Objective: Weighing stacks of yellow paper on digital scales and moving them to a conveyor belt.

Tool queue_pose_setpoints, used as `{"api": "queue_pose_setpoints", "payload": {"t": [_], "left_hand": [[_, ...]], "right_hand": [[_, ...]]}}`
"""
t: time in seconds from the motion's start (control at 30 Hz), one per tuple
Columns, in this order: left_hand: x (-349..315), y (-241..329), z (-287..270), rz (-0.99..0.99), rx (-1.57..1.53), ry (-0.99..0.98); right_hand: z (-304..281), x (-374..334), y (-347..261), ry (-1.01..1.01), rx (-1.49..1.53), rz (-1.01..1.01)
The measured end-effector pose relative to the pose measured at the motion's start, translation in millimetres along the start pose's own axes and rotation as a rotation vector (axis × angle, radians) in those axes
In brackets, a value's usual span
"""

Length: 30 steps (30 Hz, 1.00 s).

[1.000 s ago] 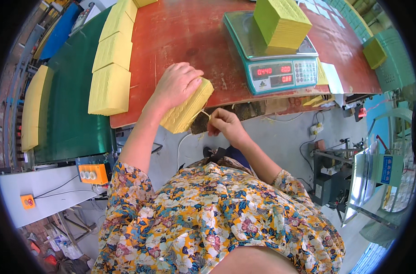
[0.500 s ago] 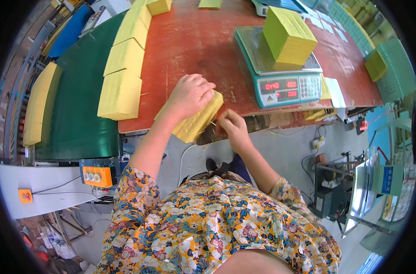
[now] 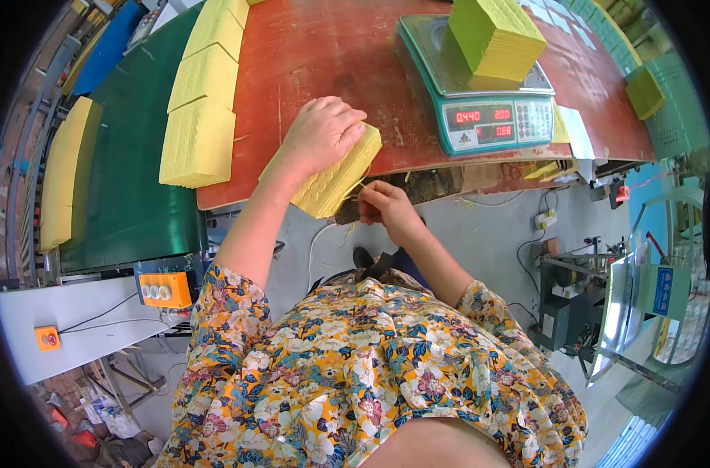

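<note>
My left hand [image 3: 324, 136] is wrapped over the top of a yellow block of stacked sheets [image 3: 327, 186]. The block rests tilted at the near edge of the red table [image 3: 316, 70], its patterned side facing me. Just off the block's right side, my right hand [image 3: 390, 210] is closed in a pinch. A thin yellowish strand [image 3: 358, 189] runs between the block and those fingertips; whether it is a torn strip or a band I cannot tell.
A teal-framed weighing scale [image 3: 491, 125] with a lit red display carries another yellow block [image 3: 499, 43]. Several yellow blocks [image 3: 197, 144] line the table's left side. Left of them runs a green conveyor belt [image 3: 132, 187], with an orange switch box [image 3: 165, 288] below.
My right hand has drawn toward me and slightly left, along the block's edge. The table and everything on it sit a little higher in the picture. My left hand keeps its hold.
</note>
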State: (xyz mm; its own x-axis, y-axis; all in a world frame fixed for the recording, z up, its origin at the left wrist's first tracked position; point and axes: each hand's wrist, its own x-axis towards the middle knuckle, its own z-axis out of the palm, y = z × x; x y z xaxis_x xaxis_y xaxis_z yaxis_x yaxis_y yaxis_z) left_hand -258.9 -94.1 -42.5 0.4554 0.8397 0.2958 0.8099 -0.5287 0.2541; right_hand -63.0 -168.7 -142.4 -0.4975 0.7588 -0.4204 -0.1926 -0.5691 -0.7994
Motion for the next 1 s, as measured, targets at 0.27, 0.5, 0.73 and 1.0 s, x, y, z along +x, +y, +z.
{"api": "queue_pose_setpoints", "payload": {"t": [0.27, 0.5, 0.73, 1.0], "left_hand": [[-0.3, -1.8, 2.5, -0.021, -0.010, -0.014], [-1.0, -0.6, 2.4, -0.020, -0.012, 0.008], [-2.4, -4.2, 3.7, -0.017, -0.011, -0.006], [4.0, -4.2, 3.4, 0.021, -0.005, 0.029]], "right_hand": [[10.2, -12.3, -7.2, 0.000, 0.245, 0.063], [22.6, 6.6, -7.8, 0.103, 0.268, 0.046], [6.4, -37.7, 1.9, -0.398, -0.205, 0.087], [41.7, -10.6, -13.0, -0.031, -0.276, -0.251]]}}
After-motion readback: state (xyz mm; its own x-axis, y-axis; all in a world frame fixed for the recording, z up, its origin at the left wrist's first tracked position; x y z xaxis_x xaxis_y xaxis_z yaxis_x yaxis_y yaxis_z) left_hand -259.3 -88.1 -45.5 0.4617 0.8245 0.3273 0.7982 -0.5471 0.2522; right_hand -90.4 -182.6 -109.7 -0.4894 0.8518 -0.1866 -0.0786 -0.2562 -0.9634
